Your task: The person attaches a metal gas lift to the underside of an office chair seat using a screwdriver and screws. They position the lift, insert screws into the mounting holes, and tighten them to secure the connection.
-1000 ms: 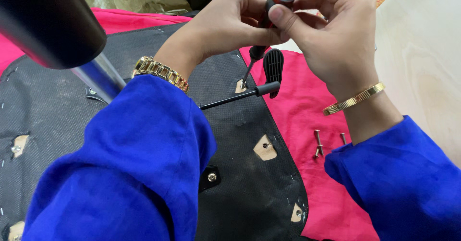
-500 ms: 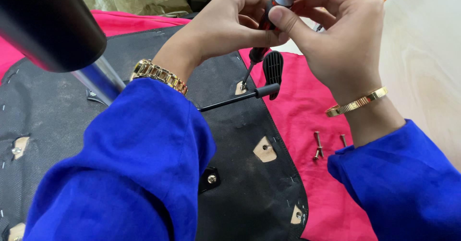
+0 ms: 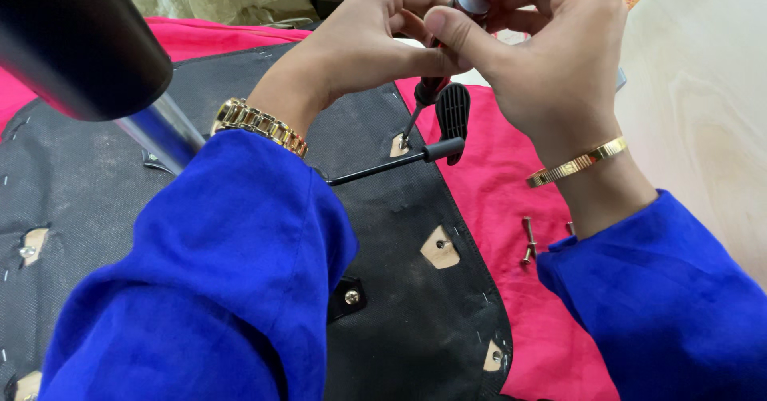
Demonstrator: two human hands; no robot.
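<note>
Head view: both hands grip a screwdriver point(image 3: 427, 89) standing upright, its tip in a cutout of the black fabric panel point(image 3: 240, 209). Left hand point(image 3: 359, 37) wraps the handle; right hand point(image 3: 551, 57) pinches its top. Loose screws point(image 3: 527, 240) lie nearby on red cloth point(image 3: 511, 193).

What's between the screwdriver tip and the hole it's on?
Nothing visible. Both hands, left hand and right hand, hold the screwdriver, its tip at the hole. The black lever lies just beside it, not across.
</note>
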